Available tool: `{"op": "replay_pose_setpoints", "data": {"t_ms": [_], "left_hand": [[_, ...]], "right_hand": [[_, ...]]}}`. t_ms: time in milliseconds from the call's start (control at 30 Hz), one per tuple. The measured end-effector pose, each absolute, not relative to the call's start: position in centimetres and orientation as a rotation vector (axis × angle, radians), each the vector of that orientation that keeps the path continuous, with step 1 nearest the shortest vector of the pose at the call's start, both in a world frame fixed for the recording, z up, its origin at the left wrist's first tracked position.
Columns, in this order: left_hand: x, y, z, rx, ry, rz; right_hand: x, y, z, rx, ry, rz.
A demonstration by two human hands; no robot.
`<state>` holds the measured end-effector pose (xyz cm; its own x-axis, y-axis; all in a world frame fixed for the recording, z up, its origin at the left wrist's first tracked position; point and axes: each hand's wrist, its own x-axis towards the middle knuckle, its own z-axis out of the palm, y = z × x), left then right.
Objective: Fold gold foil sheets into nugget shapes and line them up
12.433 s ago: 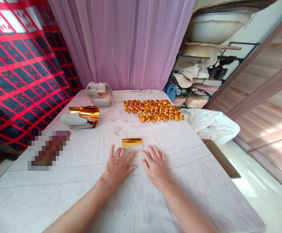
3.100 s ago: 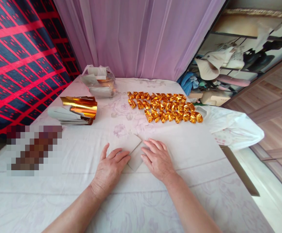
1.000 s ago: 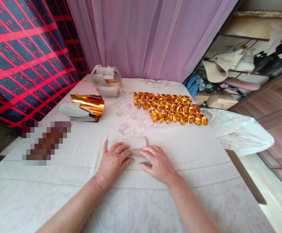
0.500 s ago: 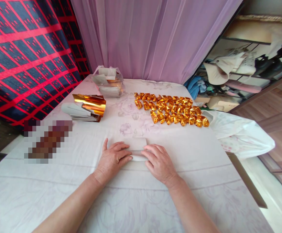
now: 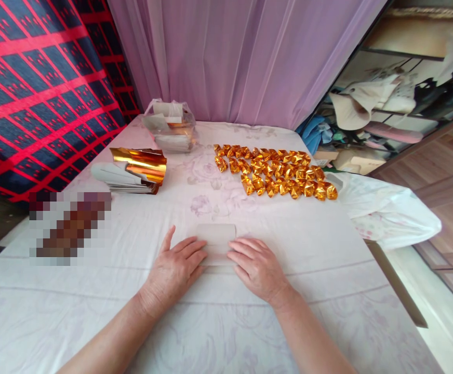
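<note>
A pale folded sheet of paper (image 5: pixel 216 235) lies in front of me on the table, with crease lines running across it. My left hand (image 5: pixel 177 264) lies flat on its left side, fingers stretched out and thumb raised away from them. On the right side of the sheet rests my right hand (image 5: pixel 258 267), palm down with its fingers extended. Both hands' fingertips cover the side edges of the paper. Beyond the hands at the right stand rows of folded gold foil pieces (image 5: pixel 273 171). At the left lies a stack of gold foil paper (image 5: pixel 143 169) with pale backs.
A clear plastic bag (image 5: pixel 172 130) with more paper stands at the back left. A blurred-out item (image 5: pixel 70 226) lies at the left edge of the table (image 5: pixel 218 332). Purple curtain (image 5: pixel 218 62) hangs behind. Shelves with shoes and a white bag (image 5: pixel 394 210) are at the right.
The near part of the paper, raised before, now lies flatter. My fingers have spread out flat along its sides. The view has shifted slightly.
</note>
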<state>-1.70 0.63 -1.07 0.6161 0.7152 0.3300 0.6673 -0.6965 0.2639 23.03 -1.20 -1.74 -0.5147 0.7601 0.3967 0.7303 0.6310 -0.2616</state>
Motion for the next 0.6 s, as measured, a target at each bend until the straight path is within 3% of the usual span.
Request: {"op": "replay_pose_setpoints", "data": {"t_ms": [600], "left_hand": [[-1.0,1.5,-0.8,2.403,1.396,0.607]], "right_hand": [[22.6,-0.6,-2.5,-1.403,-2.040,0.203]]}}
